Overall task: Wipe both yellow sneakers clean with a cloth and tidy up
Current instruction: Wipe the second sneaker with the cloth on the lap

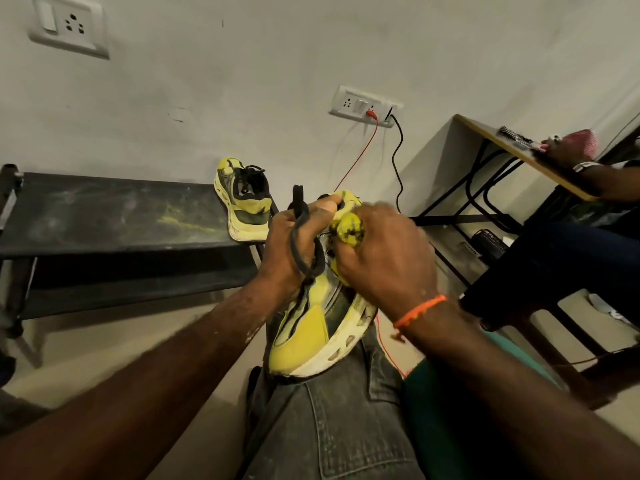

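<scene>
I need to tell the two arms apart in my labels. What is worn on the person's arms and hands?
Both forearms are bare, with no sleeves and no gloves. The right hand has a thin orange thread band round its wrist. The left hand wears nothing.

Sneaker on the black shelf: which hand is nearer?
Left. The left hand, gripping the lap sneaker, sits just below the shelf sneaker; the right hand, holding the cloth, is farther right.
</scene>
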